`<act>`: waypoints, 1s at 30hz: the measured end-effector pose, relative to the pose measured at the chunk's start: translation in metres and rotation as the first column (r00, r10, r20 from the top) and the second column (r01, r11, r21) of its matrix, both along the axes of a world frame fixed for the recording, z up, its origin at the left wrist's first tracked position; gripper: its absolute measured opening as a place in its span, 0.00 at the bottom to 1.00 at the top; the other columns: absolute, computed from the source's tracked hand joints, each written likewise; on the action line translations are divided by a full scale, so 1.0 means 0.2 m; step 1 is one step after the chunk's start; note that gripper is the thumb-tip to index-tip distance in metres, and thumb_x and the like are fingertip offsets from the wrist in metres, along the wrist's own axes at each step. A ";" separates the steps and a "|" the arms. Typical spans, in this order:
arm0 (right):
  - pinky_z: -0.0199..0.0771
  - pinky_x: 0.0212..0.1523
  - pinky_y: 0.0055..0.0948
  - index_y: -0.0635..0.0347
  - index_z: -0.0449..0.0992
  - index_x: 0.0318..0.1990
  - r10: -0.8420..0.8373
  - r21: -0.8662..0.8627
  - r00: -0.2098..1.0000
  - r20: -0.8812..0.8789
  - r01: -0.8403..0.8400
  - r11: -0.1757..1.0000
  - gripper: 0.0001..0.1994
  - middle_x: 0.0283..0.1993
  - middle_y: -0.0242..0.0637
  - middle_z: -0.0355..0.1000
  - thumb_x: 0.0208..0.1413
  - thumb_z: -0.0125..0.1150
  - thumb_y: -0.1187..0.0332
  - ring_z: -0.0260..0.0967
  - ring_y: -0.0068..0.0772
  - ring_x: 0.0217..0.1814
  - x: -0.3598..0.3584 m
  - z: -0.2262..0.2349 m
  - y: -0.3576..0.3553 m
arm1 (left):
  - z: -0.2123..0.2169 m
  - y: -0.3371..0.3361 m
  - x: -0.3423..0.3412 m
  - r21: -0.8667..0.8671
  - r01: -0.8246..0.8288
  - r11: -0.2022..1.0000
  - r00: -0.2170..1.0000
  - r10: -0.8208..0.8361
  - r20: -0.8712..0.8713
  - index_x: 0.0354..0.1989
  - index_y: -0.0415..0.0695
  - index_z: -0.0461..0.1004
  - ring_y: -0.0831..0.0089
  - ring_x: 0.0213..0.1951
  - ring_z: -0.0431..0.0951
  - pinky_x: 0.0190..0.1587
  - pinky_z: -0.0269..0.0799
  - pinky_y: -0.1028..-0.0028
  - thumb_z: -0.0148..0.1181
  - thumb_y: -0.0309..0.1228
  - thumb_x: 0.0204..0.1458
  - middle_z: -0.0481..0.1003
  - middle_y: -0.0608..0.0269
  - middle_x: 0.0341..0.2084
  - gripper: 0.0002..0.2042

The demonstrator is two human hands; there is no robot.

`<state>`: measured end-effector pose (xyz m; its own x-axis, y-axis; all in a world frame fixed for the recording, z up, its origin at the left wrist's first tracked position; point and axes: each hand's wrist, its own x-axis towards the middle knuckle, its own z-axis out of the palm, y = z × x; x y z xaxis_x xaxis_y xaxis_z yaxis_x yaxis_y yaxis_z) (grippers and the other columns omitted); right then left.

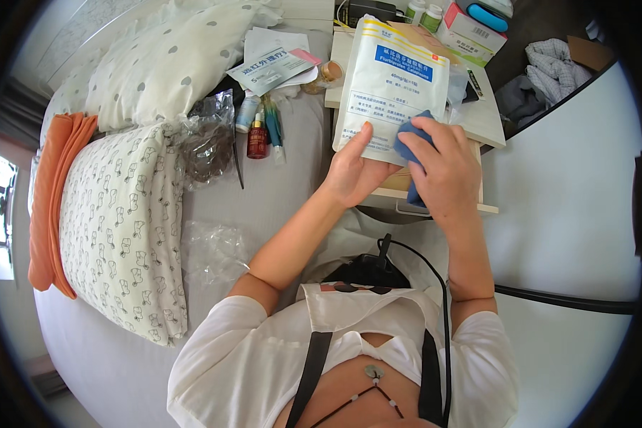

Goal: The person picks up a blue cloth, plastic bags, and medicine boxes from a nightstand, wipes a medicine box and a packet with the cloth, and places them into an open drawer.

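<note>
The left hand (353, 171) grips the large white pouch (392, 85) with a blue label at its lower left corner, thumb on the front face, and holds it upright over the near edge of the small bedside table (488, 121). The right hand (446, 171) is closed around a blue cloth (410, 139) and presses it on the lower right part of the pouch front. To my judgement this is wiping in progress: the cloth lies only on the lower right part, the upper part and the label are not under it, and the pictures cannot tell which areas are already wiped (no dirt or wet mark is visible). The back side of the pouch is hidden.

For room to move: the pouch is held in the air, so the cloth can slide up and to the left freely. Just behind it, on the far part of the table, stand boxes (471, 32) and small bottles (422, 14), quite near to the pouch top, so tilting it far away could touch them. To the left, on the grey bed sheet (278, 185), lie a red small bottle (257, 140), tubes, and a flat white packet (271, 68); these are apart from the hands. Farther left are a patterned pillow (121, 228) and crumpled clear plastic (214, 250). To the right of the table the floor drops away, so anything that slips there would fall. A black cable (442, 299) hangs near the right forearm.
</note>
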<state>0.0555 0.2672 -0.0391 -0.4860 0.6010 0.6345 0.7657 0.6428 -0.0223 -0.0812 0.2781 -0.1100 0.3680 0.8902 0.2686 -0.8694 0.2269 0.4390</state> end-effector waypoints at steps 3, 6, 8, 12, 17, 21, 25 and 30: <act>0.70 0.31 0.27 0.55 0.73 0.32 0.066 0.002 0.998 -0.015 -0.066 0.998 0.18 0.40 0.29 0.67 0.25 0.63 0.77 0.64 0.33 0.38 -0.03 -0.02 0.00 | 0.00 0.00 0.00 0.004 -0.008 1.000 1.000 0.008 0.025 0.61 0.45 0.48 0.65 0.57 0.57 0.57 0.53 0.61 0.39 0.46 0.56 0.56 0.58 0.57 0.27; 0.70 0.32 0.27 0.54 0.73 0.31 0.059 0.009 0.998 0.013 -0.059 0.998 0.16 0.39 0.28 0.67 0.27 0.63 0.75 0.64 0.33 0.37 -0.03 -0.07 -0.01 | 0.00 0.00 -0.01 -0.019 -0.018 1.000 1.000 0.018 -0.002 0.60 0.45 0.48 0.64 0.57 0.57 0.57 0.54 0.60 0.38 0.45 0.57 0.57 0.58 0.57 0.26; 0.70 0.32 0.27 0.53 0.74 0.31 0.069 -0.007 0.998 0.002 -0.069 0.998 0.16 0.39 0.27 0.67 0.28 0.62 0.75 0.64 0.33 0.38 -0.02 -0.07 0.00 | -0.02 0.00 -0.01 -0.015 -0.017 1.000 1.000 0.017 -0.007 0.60 0.45 0.48 0.64 0.58 0.57 0.57 0.54 0.60 0.38 0.45 0.57 0.56 0.58 0.57 0.26; 0.70 0.33 0.27 0.52 0.74 0.32 0.004 -0.032 1.000 -0.014 -0.005 0.999 0.16 0.39 0.26 0.67 0.27 0.62 0.76 0.64 0.32 0.38 0.05 -0.02 0.04 | -0.02 0.00 0.01 -0.014 0.020 1.000 1.000 -0.020 0.006 0.60 0.45 0.48 0.64 0.58 0.57 0.57 0.53 0.60 0.38 0.46 0.57 0.56 0.58 0.57 0.26; 0.69 0.34 0.27 0.52 0.74 0.32 -0.065 0.015 0.997 -0.041 0.065 0.998 0.17 0.40 0.26 0.67 0.27 0.62 0.76 0.64 0.31 0.39 0.05 -0.01 0.05 | 0.00 0.00 0.01 -0.018 0.016 1.000 0.999 -0.016 0.042 0.60 0.44 0.47 0.63 0.57 0.58 0.57 0.54 0.59 0.38 0.46 0.57 0.56 0.57 0.57 0.27; 0.69 0.33 0.27 0.52 0.74 0.32 0.040 -0.020 0.999 0.006 -0.040 0.999 0.16 0.40 0.25 0.67 0.27 0.62 0.76 0.64 0.31 0.39 -0.02 -0.02 0.00 | -0.01 0.01 -0.01 -0.002 0.003 1.000 1.000 -0.003 0.030 0.61 0.44 0.47 0.62 0.57 0.58 0.57 0.54 0.60 0.38 0.46 0.57 0.56 0.57 0.57 0.27; 0.69 0.34 0.27 0.52 0.74 0.31 0.070 -0.051 0.997 -0.009 -0.071 0.996 0.15 0.39 0.26 0.67 0.28 0.62 0.76 0.64 0.31 0.39 0.01 -0.04 0.00 | -0.02 0.01 -0.01 -0.028 -0.020 0.999 0.998 0.021 0.057 0.61 0.44 0.46 0.59 0.58 0.56 0.58 0.53 0.57 0.37 0.43 0.58 0.55 0.55 0.58 0.25; 0.69 0.38 0.28 0.53 0.75 0.32 -0.147 -0.082 0.985 -0.088 0.140 0.987 0.15 0.40 0.27 0.68 0.31 0.60 0.77 0.65 0.33 0.39 0.19 -0.06 0.07 | -0.02 0.02 -0.01 -0.040 0.008 0.999 0.996 -0.005 0.093 0.60 0.44 0.47 0.59 0.59 0.56 0.58 0.52 0.57 0.41 0.43 0.56 0.56 0.55 0.57 0.26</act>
<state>0.0931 0.2821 -0.0508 -0.3319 0.7082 0.6231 0.8422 0.5200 -0.1424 -0.0835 0.2814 -0.1140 0.3488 0.8986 0.2662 -0.9044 0.2483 0.3469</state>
